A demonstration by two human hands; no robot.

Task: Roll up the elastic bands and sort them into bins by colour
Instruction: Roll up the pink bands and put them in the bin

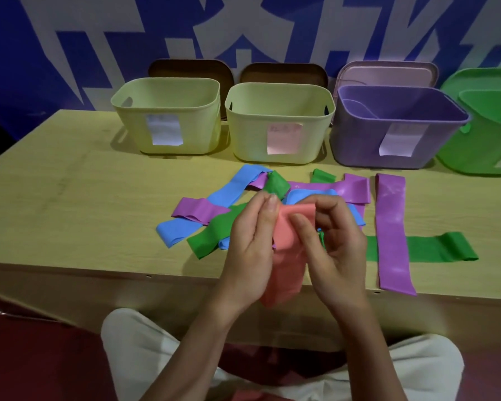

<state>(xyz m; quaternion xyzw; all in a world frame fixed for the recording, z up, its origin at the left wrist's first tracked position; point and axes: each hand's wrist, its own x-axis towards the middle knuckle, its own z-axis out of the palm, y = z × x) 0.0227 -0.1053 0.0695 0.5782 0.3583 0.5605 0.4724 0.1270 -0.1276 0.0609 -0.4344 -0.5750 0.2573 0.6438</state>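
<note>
Head view: both hands (295, 235) pinch the pink band (287, 256) over the table (70, 212).

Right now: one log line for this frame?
step: rolling | left hand + right hand: hold pink band at its top end | bins: no bands visible inside | loose bands on table: blue, purple, green

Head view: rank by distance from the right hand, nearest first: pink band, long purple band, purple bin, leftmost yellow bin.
1. Pink band: pinched in the right hand.
2. Long purple band: flat, just to its right.
3. Purple bin: behind, right.
4. Leftmost yellow bin: far back left.
</note>
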